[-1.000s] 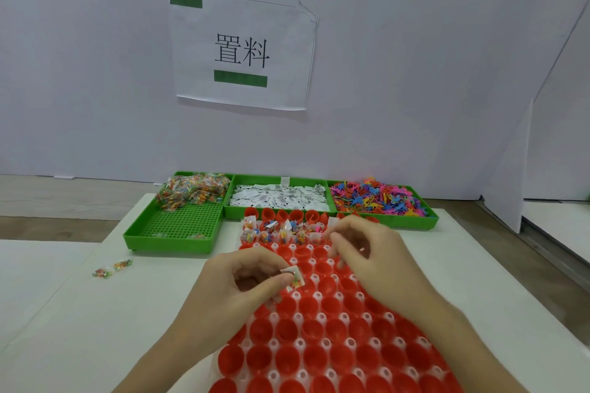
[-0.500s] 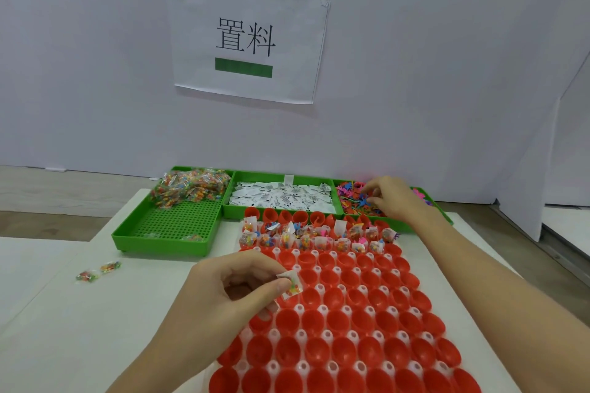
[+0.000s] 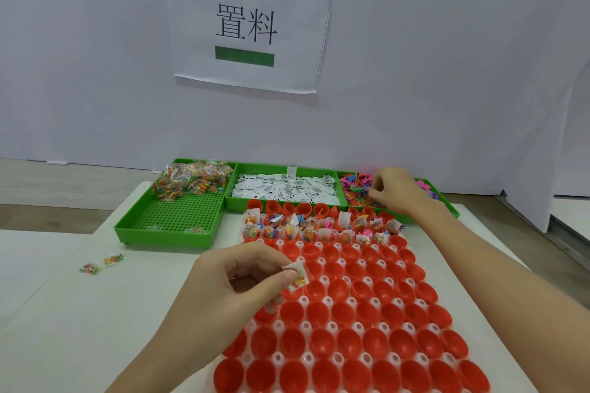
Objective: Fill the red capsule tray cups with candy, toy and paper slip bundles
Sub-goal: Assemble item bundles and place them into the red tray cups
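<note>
Over the red tray [image 3: 424,293], we gather one bundle.
Left grip [image 3: 242,284] pinches a candy packet [image 3: 297,277]; right grip [image 3: 394,190] picks one toy [image 3: 357,189], its closure unclear.

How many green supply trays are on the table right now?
3: candy tray at left, paper slip tray in the middle, toy tray at right, partly behind the right hand.
</note>
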`<state>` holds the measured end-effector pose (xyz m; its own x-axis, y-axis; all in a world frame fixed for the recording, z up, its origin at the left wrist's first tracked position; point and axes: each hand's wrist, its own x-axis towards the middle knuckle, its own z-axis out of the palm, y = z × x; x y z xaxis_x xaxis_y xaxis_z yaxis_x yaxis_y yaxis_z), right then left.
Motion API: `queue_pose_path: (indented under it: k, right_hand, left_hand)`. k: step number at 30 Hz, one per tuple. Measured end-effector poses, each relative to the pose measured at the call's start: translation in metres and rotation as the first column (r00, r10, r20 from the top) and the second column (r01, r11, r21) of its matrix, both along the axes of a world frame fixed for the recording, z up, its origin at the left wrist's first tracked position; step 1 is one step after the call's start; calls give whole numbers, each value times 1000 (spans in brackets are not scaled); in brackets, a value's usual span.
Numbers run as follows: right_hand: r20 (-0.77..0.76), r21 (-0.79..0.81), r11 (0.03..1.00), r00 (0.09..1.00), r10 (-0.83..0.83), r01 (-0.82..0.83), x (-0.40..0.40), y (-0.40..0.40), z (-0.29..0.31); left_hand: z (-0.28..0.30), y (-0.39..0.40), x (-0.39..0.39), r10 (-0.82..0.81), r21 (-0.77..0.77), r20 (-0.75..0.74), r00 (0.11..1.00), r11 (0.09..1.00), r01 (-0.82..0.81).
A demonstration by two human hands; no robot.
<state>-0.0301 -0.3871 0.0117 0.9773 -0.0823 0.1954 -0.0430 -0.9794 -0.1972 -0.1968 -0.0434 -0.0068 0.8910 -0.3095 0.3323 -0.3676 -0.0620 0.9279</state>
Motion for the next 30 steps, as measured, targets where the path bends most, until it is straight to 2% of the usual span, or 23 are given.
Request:
queue_pose_path:
  k: [3,6,7,10,12,16,19,22,25,30]
  right_hand:
    - [51,146,989,999,17,-24,-19,-1,10]
    - [129,340,936,990,51,-92,-50,7,23]
    - [151,445,888,987,56,-118,-65,12,27]
    - [171,769,605,978,115,-206,-116,36,32]
    - [152,845,494,977,150,-207,-150,55,27]
    - [147,908,363,970,191,-209,-200,93,7]
    - [209,895,370,967,143,-248,-212,112,-2]
    - [223,889,361,955,197,-282,-217,121,-5]
    - [223,872,389,949,224,-297,-222,123,-6]
    - [268,826,471,951,156,-310,-223,122,-13]
  left_hand:
    - [0,1,0,11,-3,1,1000,1000,-11]
    - [1,1,-1,18,-10,3,1000,1000,-17]
    - [1,0,-2,16,-12,2,1000,1000,-16]
    - [2,-3,-5,4,-31,-16,1000,1000,-5]
    - [3,-5,-7,-8,-53,-43,999,999,6]
    - [2,-8,-11,-50,-63,-98,994,997,44]
    - [0,-9,-11,-84,-40,-121,989,996,80]
    - [-1,-10,-11,-108,-32,-116,987,994,105]
    - [-2,-11,-10,-99,-26,-110,989,995,97]
    - [-4,-10,-9,-119,-8,-70,990,993,119]
